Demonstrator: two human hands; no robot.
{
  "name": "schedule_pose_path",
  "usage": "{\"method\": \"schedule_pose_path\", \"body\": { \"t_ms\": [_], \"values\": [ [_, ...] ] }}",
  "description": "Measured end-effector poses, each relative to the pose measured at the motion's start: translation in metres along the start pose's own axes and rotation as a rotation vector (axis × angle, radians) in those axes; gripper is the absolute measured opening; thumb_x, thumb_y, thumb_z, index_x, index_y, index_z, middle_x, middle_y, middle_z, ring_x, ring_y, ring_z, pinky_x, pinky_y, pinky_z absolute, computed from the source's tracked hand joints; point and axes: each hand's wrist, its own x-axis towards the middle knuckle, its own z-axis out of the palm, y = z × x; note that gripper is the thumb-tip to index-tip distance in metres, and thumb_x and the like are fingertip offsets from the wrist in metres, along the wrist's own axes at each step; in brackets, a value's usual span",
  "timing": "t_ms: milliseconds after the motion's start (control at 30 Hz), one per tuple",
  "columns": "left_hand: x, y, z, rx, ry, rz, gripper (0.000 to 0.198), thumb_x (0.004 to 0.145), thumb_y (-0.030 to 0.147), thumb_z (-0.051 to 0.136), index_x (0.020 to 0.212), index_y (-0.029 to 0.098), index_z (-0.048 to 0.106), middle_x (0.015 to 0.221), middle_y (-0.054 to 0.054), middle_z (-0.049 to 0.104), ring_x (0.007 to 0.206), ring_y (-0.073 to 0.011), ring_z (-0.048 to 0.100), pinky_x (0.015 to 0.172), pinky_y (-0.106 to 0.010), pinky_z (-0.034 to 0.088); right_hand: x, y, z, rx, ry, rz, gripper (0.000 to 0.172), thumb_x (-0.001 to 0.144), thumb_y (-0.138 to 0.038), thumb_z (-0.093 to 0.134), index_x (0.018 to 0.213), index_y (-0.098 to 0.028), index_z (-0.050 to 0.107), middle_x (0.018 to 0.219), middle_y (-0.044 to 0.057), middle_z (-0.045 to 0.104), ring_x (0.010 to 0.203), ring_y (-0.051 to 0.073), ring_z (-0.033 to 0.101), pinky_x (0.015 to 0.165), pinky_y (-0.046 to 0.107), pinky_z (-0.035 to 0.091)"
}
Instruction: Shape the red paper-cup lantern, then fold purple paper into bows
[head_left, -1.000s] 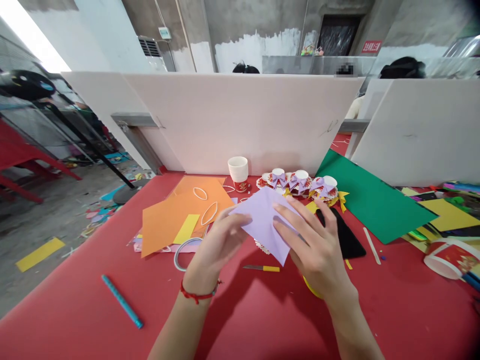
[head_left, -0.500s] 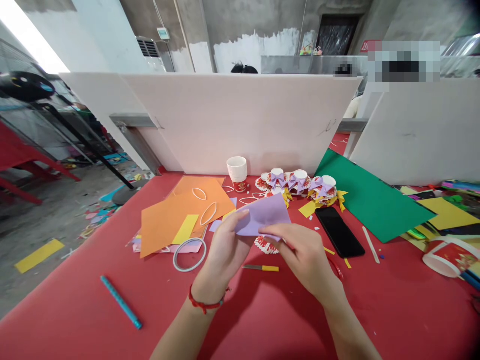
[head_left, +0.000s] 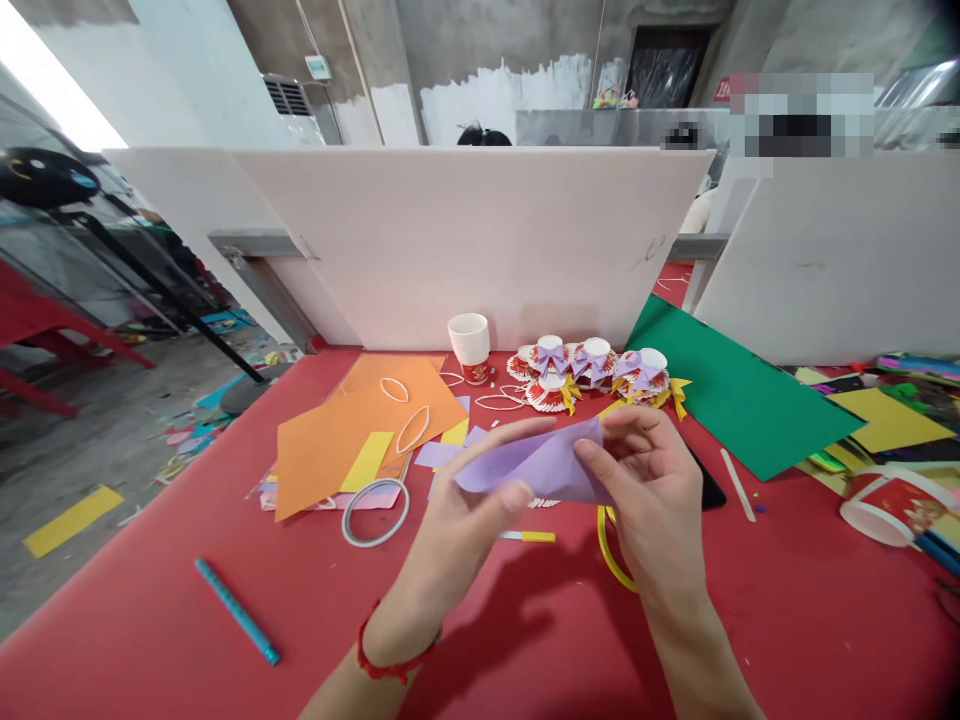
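A piece of purple paper (head_left: 536, 465), bent along its length, is held above the red table between both hands. My left hand (head_left: 465, 520) grips its left end, thumb in front and fingers behind. At the right end, my right hand (head_left: 649, 490) pinches the paper between thumb and fingers. Below the hands lie a yellow-handled knife (head_left: 538, 537) and a yellow ring (head_left: 611, 560), partly hidden by my right hand. Behind them stand several small paper-cup pieces (head_left: 551, 385) with purple and yellow bows.
Orange sheets (head_left: 322, 440), a tape roll (head_left: 375, 513) and a teal pen (head_left: 236, 612) lie on the left. Stacked paper cups (head_left: 470, 345) stand against the white partition (head_left: 465, 240). Rightward are a black phone (head_left: 711, 485), green sheet (head_left: 742, 400) and tipped cup (head_left: 889, 505).
My right hand has moved up and right, from the paper's lower edge to its right end. The purple paper has turned lengthwise and bent. The yellow ring has come into view.
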Motion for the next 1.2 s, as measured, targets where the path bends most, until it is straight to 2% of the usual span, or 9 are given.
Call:
{"method": "schedule_pose_path", "body": {
  "t_ms": [33,67,133,200,300,500,800,1000,1200],
  "values": [
    [-0.001,-0.001,0.003,0.02,0.004,0.031,0.041,0.061,0.034,0.088,0.097,0.018,0.078,0.107,-0.011,0.079,0.1,-0.0317,0.073,0.082,-0.037,0.061,-0.001,-0.001,0.001,0.018,0.006,0.013,0.025,0.064,-0.023,0.082,0.083,-0.022,0.066,0.075,0.001,0.072,0.07,0.017,0.07,0.058,0.025,0.057],
    [-0.001,-0.003,0.007,0.034,0.063,0.036,0.042,0.057,0.026,0.09,0.096,0.018,0.077,0.104,-0.01,0.079,0.098,-0.0306,0.073,0.082,-0.036,0.062,-0.003,-0.001,0.001,0.03,-0.001,0.027,0.025,0.065,-0.024,0.081,0.087,-0.022,0.067,0.078,0.002,0.074,0.072,0.018,0.071,0.058,0.026,0.058],
    [-0.001,-0.004,0.014,0.083,0.239,0.019,0.027,0.057,0.02,0.088,0.081,0.018,0.076,0.085,-0.006,0.08,0.083,-0.0267,0.076,0.074,-0.034,0.063,-0.006,-0.004,0.002,0.04,-0.037,0.052,0.021,0.069,-0.025,0.078,0.088,-0.022,0.071,0.081,0.003,0.076,0.073,0.019,0.073,0.059,0.026,0.059],
    [-0.002,-0.005,0.018,0.159,0.323,0.011,0.016,0.059,0.022,0.086,0.07,0.017,0.074,0.07,-0.004,0.078,0.069,-0.024,0.074,0.064,-0.033,0.063,-0.01,-0.008,0.001,0.021,-0.064,0.056,0.012,0.071,-0.025,0.075,0.083,-0.022,0.073,0.077,0.003,0.077,0.071,0.019,0.074,0.058,0.026,0.06],
    [-0.004,-0.004,0.018,0.236,0.351,0.025,0.012,0.061,0.023,0.084,0.066,0.017,0.075,0.065,-0.003,0.076,0.064,-0.0233,0.072,0.059,-0.032,0.062,-0.013,-0.015,-0.002,-0.032,-0.055,0.017,0.003,0.074,-0.023,0.074,0.075,-0.023,0.076,0.071,0.002,0.078,0.066,0.018,0.074,0.055,0.025,0.06],
    [-0.011,-0.004,0.019,0.219,0.44,0.056,0.01,0.06,0.02,0.084,0.065,0.02,0.076,0.064,-0.001,0.076,0.061,-0.0216,0.071,0.055,-0.03,0.06,-0.017,-0.026,-0.005,-0.073,-0.038,-0.051,0.014,0.074,-0.016,0.072,0.072,-0.028,0.079,0.071,-0.002,0.08,0.066,0.018,0.075,0.058,0.023,0.061],
    [-0.014,-0.006,0.015,0.193,0.391,0.123,0.01,0.058,0.021,0.087,0.063,0.021,0.077,0.063,-0.002,0.076,0.06,-0.0234,0.072,0.055,-0.031,0.062,-0.018,-0.029,-0.005,-0.066,-0.028,-0.061,0.017,0.072,-0.015,0.075,0.071,-0.03,0.081,0.071,-0.002,0.08,0.068,0.019,0.076,0.061,0.027,0.064],
    [-0.015,0.006,0.023,0.226,0.415,0.139,0.011,0.053,0.012,0.082,0.054,0.021,0.075,0.055,0.0,0.073,0.051,-0.0202,0.069,0.048,-0.027,0.06,-0.018,-0.029,-0.007,-0.073,-0.033,-0.044,0.017,0.071,-0.015,0.075,0.072,-0.031,0.082,0.07,-0.001,0.079,0.069,0.02,0.076,0.06,0.027,0.064],
    [-0.015,0.006,0.022,0.283,0.398,0.168,0.009,0.058,0.011,0.08,0.058,0.02,0.077,0.057,0.0,0.075,0.053,-0.0204,0.072,0.047,-0.023,0.06,-0.021,-0.031,-0.01,-0.071,-0.062,-0.042,0.02,0.076,-0.015,0.075,0.076,-0.033,0.083,0.072,-0.003,0.079,0.069,0.017,0.074,0.061,0.024,0.061]
  ]
}}
